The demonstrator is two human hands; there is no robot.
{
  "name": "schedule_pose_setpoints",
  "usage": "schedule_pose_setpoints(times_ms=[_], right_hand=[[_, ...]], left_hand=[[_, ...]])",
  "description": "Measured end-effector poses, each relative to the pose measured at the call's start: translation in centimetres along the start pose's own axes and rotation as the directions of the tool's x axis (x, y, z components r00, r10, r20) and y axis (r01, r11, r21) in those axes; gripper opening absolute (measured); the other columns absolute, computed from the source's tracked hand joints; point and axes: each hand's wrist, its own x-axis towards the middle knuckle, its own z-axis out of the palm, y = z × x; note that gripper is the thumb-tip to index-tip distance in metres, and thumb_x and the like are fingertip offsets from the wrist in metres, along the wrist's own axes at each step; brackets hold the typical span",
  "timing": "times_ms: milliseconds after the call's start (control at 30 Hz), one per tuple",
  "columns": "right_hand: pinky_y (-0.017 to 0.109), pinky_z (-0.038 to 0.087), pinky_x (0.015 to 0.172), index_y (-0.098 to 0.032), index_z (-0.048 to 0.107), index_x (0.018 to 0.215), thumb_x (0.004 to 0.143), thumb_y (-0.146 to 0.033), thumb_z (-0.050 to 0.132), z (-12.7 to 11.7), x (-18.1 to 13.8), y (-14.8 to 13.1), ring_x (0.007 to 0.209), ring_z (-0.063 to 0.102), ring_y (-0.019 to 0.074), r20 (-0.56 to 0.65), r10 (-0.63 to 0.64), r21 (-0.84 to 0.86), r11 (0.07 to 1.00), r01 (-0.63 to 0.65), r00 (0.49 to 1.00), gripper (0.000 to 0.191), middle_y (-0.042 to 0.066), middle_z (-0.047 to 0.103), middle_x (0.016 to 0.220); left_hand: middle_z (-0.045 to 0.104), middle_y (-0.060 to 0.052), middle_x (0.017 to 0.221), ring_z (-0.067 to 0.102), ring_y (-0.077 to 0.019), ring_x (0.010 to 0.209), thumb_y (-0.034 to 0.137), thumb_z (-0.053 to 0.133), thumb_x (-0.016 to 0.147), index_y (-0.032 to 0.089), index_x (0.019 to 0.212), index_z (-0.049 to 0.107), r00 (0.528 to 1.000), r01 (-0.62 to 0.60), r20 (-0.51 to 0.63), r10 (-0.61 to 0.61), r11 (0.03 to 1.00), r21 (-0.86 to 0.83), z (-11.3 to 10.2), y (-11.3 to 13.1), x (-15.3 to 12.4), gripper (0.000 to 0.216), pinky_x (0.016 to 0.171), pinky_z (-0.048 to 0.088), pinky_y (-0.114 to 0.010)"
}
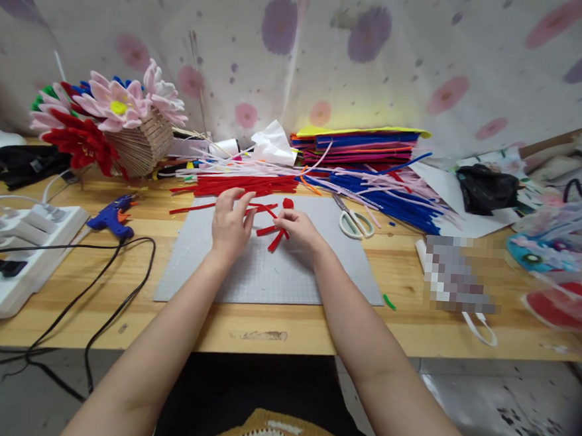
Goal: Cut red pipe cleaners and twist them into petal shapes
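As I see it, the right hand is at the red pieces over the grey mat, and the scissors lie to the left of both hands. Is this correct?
Not quite: the head view shows the scissors to the right of both the left hand and the right hand. The right hand is indeed at the red pieces over the grey mat.

On the wooden table (397, 333), a white power strip (24, 274) lies along the left edge, reaching the front left corner. A blue glue gun (113, 217) is just beside it. Near the back left corner there is a woven basket (149, 143) with fluffy flowers (110, 104). One small green piece (389, 302) lies toward the front edge.
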Motion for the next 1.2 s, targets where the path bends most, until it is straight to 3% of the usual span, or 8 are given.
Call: schedule_pose_setpoints(times_ms=[133,300,400,533,600,667,900,1200], right_hand=[[0.019,0.028,0.044,-0.016,0.051,0.059,0.066,-0.032,0.060,0.3,-0.2,-0.3,0.046,0.037,0.0051,0.096,0.014,0.069,0.997,-0.020,0.995,0.020,-0.005,0.043,0.054],[0.018,0.025,0.040,-0.016,0.051,0.061,0.065,-0.036,0.062,0.6,-0.6,-1.1,0.042,0.034,0.0037,0.070,0.035,0.145,0.988,-0.044,0.997,0.024,-0.006,0.041,0.051],[0.017,0.023,0.039,-0.016,0.054,0.066,0.065,-0.040,0.063,0.9,-0.6,-1.0,0.041,0.033,0.0035,0.074,0.041,0.194,0.980,-0.055,0.996,0.026,-0.007,0.040,0.049],[0.017,0.025,0.039,-0.017,0.052,0.069,0.063,-0.043,0.064,1.5,-0.4,-0.6,0.041,0.036,0.0034,0.034,0.076,0.240,0.967,-0.082,0.997,0.029,-0.008,0.043,0.049],[0.017,0.025,0.039,-0.018,0.049,0.069,0.061,-0.044,0.065,1.7,-0.2,-0.4,0.041,0.037,0.0034,-0.001,0.093,0.262,0.961,-0.089,0.996,0.031,-0.008,0.045,0.050],[0.017,0.025,0.039,-0.019,0.046,0.068,0.060,-0.044,0.066,1.9,-0.1,-0.4,0.040,0.037,0.0031,-0.026,0.099,0.286,0.954,-0.088,0.995,0.034,-0.008,0.046,0.049],[0.017,0.027,0.040,-0.019,0.045,0.068,0.059,-0.045,0.066,1.7,-0.1,-0.5,0.038,0.038,0.0031,-0.030,0.102,0.336,0.938,-0.086,0.994,0.035,-0.009,0.045,0.047],[0.017,0.031,0.043,-0.017,0.047,0.065,0.056,-0.040,0.069,1.8,-0.1,-0.5,0.046,0.045,0.0042,-0.046,0.106,0.344,0.935,-0.084,0.993,0.033,-0.007,0.050,0.053]], left_hand=[[0.058,-0.007,0.111,0.051,-0.0186,0.104,0.031,0.039,0.086,0.021,0.107,0.058,0.981,-0.110,0.149,0.121,0.991,-0.082,0.7,-0.5,-0.3,0.031,0.093,0.035,-0.034],[0.063,-0.007,0.090,0.057,-0.0163,0.083,0.037,0.043,0.083,0.019,0.088,0.063,0.988,0.054,0.149,-0.030,0.985,-0.163,1.2,-0.2,-1.1,0.027,0.076,0.042,-0.028],[0.064,-0.005,0.077,0.058,-0.0140,0.072,0.038,0.049,0.078,0.017,0.077,0.063,0.971,0.220,0.171,-0.169,0.909,-0.353,1.6,0.2,-1.5,0.025,0.070,0.044,-0.026],[0.065,-0.003,0.073,0.061,-0.0138,0.069,0.037,0.060,0.070,0.014,0.077,0.062,0.846,0.532,0.409,-0.343,0.485,-0.694,2.2,0.4,-1.9,0.024,0.067,0.048,-0.027],[0.067,-0.005,0.079,0.063,-0.0150,0.073,0.032,0.066,0.065,0.013,0.087,0.060,0.760,0.640,0.554,-0.340,0.245,-0.728,2.1,0.6,-2.0,0.029,0.068,0.050,-0.028],[0.067,-0.007,0.082,0.065,-0.0158,0.073,0.032,0.066,0.067,0.012,0.096,0.058,0.696,0.703,0.639,-0.326,0.133,-0.698,1.9,0.8,-2.1,0.037,0.067,0.051,-0.028],[0.067,-0.010,0.077,0.062,-0.0120,0.053,0.052,0.032,0.084,0.009,0.113,0.050,0.707,0.704,0.660,-0.254,0.157,-0.693,1.5,1.4,-2.0,0.055,0.049,0.050,-0.024],[0.067,-0.010,0.078,0.064,-0.0140,0.068,0.030,0.063,0.071,0.010,0.087,0.063,0.594,0.794,0.773,-0.225,0.007,-0.608,1.4,0.5,-2.1,0.027,0.057,0.052,-0.023]])
